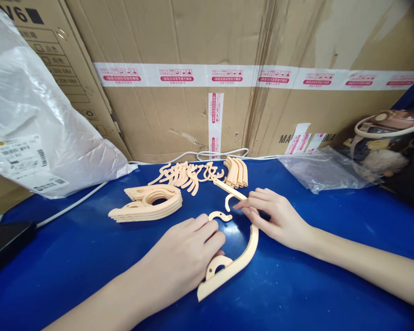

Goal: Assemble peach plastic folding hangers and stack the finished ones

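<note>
Two bare hands are laid on a blue table (89,257) around loose pieces of a peach plastic hanger. The left hand (188,253) is curled loosely, fingers bent down onto a small hook piece (220,215) just ahead of its fingertips and onto the near end of a long curved arm (243,255), which is pinned rather than gripped. The right hand (279,220) is half open, its fingertips pressed against the far end of that arm and a thin straight bar (229,189) just beyond them. A stack of finished hangers (146,204) is seen beyond the left hand, and more loose parts (193,175) lie farther off, by the cardboard box (193,115). Judged from this, the arm is best held flat while the hook is lined up squarely, so that nothing is forced or bent.
</note>
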Demonstrator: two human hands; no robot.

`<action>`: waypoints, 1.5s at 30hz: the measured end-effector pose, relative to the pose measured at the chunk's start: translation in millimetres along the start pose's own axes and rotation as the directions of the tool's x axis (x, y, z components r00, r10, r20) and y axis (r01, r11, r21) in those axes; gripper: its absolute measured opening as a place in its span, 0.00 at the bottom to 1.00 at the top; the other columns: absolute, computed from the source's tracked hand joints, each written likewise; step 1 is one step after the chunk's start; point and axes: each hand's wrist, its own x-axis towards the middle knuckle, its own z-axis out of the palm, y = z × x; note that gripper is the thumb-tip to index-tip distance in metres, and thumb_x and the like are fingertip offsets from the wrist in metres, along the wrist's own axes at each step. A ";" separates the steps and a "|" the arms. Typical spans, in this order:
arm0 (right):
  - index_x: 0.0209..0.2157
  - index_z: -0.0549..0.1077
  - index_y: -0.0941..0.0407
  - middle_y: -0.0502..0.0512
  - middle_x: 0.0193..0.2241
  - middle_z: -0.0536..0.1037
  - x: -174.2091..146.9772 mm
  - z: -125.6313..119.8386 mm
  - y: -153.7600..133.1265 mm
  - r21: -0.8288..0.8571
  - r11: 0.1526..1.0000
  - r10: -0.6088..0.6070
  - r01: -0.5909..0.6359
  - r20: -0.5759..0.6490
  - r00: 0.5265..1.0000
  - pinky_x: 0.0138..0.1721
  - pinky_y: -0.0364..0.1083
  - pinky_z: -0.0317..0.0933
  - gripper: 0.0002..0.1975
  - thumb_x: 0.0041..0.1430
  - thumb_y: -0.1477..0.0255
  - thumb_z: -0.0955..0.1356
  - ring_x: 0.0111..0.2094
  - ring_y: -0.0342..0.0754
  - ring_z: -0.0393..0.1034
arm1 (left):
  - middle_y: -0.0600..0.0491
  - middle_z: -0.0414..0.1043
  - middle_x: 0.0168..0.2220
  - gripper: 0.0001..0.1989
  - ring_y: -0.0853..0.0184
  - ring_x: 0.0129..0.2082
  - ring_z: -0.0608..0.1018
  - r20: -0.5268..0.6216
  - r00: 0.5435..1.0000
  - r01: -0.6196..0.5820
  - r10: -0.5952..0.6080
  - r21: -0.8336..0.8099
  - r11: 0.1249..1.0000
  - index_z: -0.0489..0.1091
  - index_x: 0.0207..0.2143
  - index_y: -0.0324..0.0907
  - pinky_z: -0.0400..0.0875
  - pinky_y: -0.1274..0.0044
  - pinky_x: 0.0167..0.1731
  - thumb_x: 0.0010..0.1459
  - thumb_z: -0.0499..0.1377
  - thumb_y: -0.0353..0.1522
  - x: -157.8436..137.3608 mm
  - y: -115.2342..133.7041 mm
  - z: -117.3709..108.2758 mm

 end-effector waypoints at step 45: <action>0.51 0.68 0.56 0.55 0.38 0.75 -3.1 -1.5 0.0 0.307 0.942 -0.165 0.136 0.070 0.984 0.41 0.45 0.62 0.16 0.70 0.69 0.55 0.38 0.46 0.68 | 0.54 0.70 0.34 0.08 0.65 0.36 0.73 0.090 0.996 -0.004 0.019 -0.164 0.986 0.67 0.42 0.41 0.64 0.74 0.32 0.67 0.49 0.28 -5.8 2.1 2.1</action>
